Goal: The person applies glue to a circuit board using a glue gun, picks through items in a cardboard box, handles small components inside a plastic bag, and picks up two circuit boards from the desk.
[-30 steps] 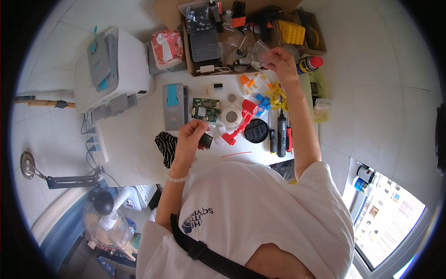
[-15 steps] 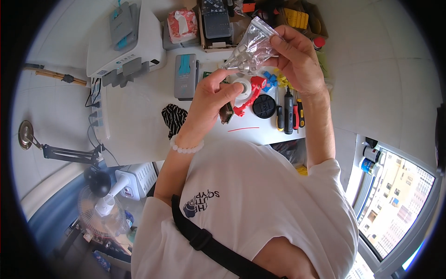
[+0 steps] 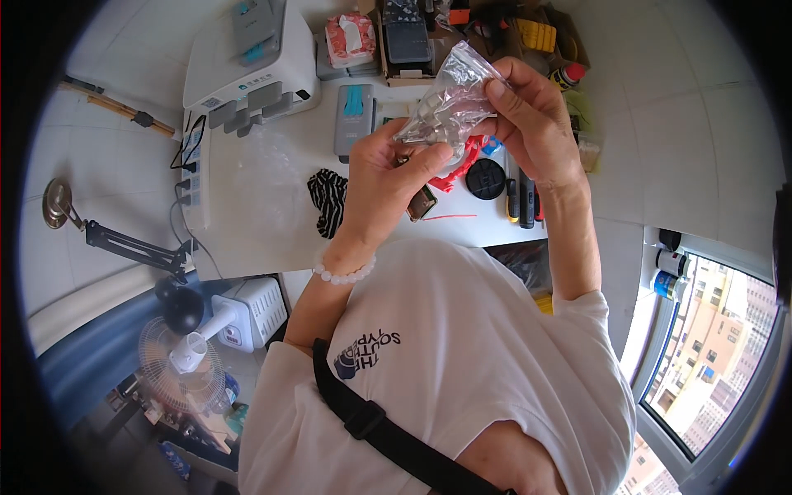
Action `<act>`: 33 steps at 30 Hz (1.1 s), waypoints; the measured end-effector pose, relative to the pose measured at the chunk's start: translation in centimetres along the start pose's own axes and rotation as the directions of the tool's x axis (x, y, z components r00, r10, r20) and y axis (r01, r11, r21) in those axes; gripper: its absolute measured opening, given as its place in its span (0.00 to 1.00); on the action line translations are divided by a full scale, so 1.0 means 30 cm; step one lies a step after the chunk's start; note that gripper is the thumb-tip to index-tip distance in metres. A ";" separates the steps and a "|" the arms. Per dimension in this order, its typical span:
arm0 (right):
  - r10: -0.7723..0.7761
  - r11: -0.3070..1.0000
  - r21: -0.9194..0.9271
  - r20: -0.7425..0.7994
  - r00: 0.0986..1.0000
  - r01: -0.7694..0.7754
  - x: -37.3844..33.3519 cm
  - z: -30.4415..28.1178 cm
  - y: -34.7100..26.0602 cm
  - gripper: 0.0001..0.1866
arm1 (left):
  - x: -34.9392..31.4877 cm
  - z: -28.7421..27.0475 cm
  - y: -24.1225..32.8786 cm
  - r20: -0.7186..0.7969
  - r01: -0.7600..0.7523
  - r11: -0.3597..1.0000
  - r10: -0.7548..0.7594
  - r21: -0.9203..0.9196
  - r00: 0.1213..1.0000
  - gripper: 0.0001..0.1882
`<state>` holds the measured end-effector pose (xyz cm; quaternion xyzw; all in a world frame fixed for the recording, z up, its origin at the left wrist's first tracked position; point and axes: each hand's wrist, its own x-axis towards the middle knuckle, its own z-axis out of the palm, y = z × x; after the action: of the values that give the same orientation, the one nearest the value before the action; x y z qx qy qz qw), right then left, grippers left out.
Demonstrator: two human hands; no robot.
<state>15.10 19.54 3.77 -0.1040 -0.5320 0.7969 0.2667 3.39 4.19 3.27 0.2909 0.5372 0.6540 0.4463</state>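
Over one table [image 3: 256,190], two hands [image 3: 384,181] [image 3: 540,128] gripping one clear bag [image 3: 452,95], one black disc [image 3: 485,179]

- Probably a room at home, its white desk [image 3: 256,219] doubling as a small workbench.
- Workshop signs: screwdrivers [image 3: 526,206] at right, a crowded cardboard box [image 3: 410,81] far.
- Domestic signs: tissue pack [image 3: 351,41] far, fan [image 3: 183,355] near left, window [image 3: 709,355] facing tall buildings near right.

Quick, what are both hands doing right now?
Left hand: closed on the lower end of a clear plastic bag; small dark block apparently held too.
Right hand: closed on the bag's right side.
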 end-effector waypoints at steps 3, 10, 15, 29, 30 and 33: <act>-0.050 0.995 -0.091 0.000 0.999 0.050 -0.015 0.009 0.000 0.08 | -0.027 -0.001 0.000 -0.012 -0.007 1.000 0.008 0.012 1.000 0.10; -0.208 0.938 -0.295 -0.063 0.976 0.181 -0.047 0.035 -0.013 0.06 | -0.065 -0.002 0.008 -0.047 -0.059 0.998 0.059 0.007 0.997 0.06; -0.230 0.927 -0.315 -0.051 0.972 0.203 -0.075 0.071 -0.033 0.07 | -0.089 -0.016 0.013 -0.018 -0.059 0.998 0.059 0.008 0.998 0.06; -0.055 0.936 -0.348 -0.022 0.998 0.043 -0.073 0.076 -0.080 0.20 | -0.088 -0.043 -0.005 0.050 -0.010 0.999 0.008 0.050 0.999 0.07; -0.076 0.889 -0.454 -0.023 0.997 0.057 -0.064 0.081 -0.087 0.17 | -0.083 -0.044 -0.006 0.056 0.007 0.998 -0.010 0.060 0.998 0.07; -0.168 0.832 -0.542 -0.048 0.985 0.116 -0.042 0.090 -0.074 0.10 | -0.076 -0.053 -0.012 0.076 0.038 0.995 -0.045 0.090 0.996 0.07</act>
<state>15.64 17.37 6.73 -0.1720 -0.7270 0.5881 0.3099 3.10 1.47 2.76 0.3246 0.5537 0.6083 0.4670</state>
